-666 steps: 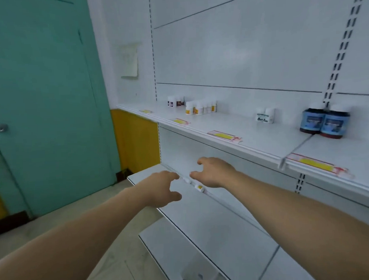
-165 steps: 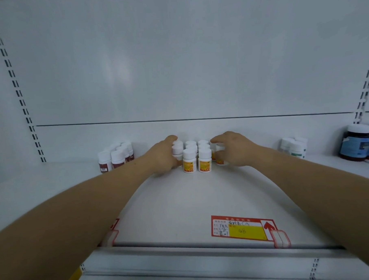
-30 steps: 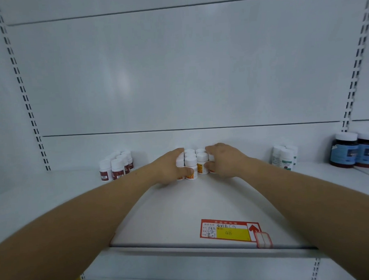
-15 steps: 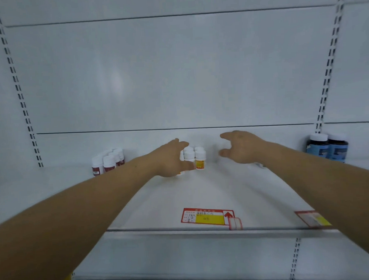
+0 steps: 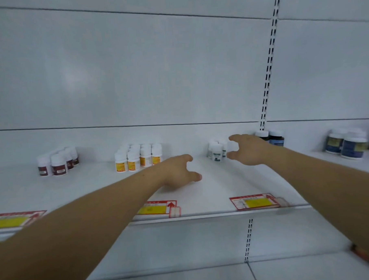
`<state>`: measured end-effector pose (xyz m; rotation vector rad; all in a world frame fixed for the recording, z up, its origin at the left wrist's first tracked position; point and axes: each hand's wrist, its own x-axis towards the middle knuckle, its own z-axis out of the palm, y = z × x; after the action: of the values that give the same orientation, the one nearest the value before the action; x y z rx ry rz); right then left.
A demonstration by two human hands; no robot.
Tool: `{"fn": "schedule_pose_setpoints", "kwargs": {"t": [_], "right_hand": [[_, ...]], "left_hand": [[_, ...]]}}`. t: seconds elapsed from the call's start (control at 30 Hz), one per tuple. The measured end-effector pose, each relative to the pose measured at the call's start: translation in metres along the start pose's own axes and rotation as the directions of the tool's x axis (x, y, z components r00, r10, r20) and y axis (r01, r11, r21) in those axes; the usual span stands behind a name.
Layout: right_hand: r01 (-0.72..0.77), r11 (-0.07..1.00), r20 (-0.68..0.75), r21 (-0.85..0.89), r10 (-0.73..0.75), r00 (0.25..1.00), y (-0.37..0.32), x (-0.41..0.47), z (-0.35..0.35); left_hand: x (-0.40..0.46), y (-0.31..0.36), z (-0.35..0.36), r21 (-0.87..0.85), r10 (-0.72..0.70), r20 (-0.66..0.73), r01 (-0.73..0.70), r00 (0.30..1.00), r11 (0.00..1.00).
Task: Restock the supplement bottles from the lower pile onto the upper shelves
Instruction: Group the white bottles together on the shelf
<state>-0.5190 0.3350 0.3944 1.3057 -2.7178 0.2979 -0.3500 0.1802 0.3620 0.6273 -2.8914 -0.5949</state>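
Several small white bottles with yellow labels [image 5: 138, 157] stand in a tight block at the back of the white shelf [image 5: 206, 215]. To their right is a smaller cluster of white bottles with dark labels [image 5: 216, 152]. My left hand [image 5: 178, 172] hovers low over the bare shelf between the two groups, fingers loosely curled, holding nothing. My right hand [image 5: 249, 149] is at the right side of the dark-labelled cluster. Its forefinger and thumb are spread on either side of a blurred white bottle; contact is unclear.
White bottles with red labels [image 5: 57, 163] stand at the back left. Dark jars with blue labels [image 5: 273, 137] sit behind my right hand, more jars [image 5: 346, 145] further right. Red-and-yellow price tags [image 5: 159, 208] line the shelf front. A lower shelf [image 5: 184, 256] lies below.
Both hands have left the yellow-labelled bottles and moved right. My right hand has reached the dark-labelled cluster; the view has turned right too.
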Motion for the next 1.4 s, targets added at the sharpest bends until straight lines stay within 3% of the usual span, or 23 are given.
{"fn": "schedule_pose_setpoints", "kwargs": {"t": [0.27,0.53,1.07,1.23,1.4], "right_hand": [[0.185,0.982,0.041,0.024,-0.186,0.982,0.038,0.063,0.025],[0.342,0.937,-0.045,0.070,-0.340,0.939,0.050,0.098,0.046],[0.349,0.928,-0.144,0.130,-0.330,0.933,0.058,0.105,0.048],[0.353,0.921,-0.147,0.165,-0.331,0.932,0.058,0.104,0.049],[0.347,0.922,-0.156,0.173,-0.322,0.934,0.059,0.105,0.050]], "left_hand": [[0.076,0.033,0.024,-0.095,-0.137,-0.127,0.126,0.982,0.988],[0.117,0.052,0.043,-0.177,-0.141,-0.226,0.102,0.964,0.979],[0.122,0.050,0.045,-0.074,-0.064,-0.316,0.043,0.946,0.996],[0.120,0.048,0.046,-0.112,-0.066,-0.325,0.031,0.944,0.993],[0.119,0.051,0.050,-0.093,-0.033,-0.410,-0.005,0.912,0.996]]}}
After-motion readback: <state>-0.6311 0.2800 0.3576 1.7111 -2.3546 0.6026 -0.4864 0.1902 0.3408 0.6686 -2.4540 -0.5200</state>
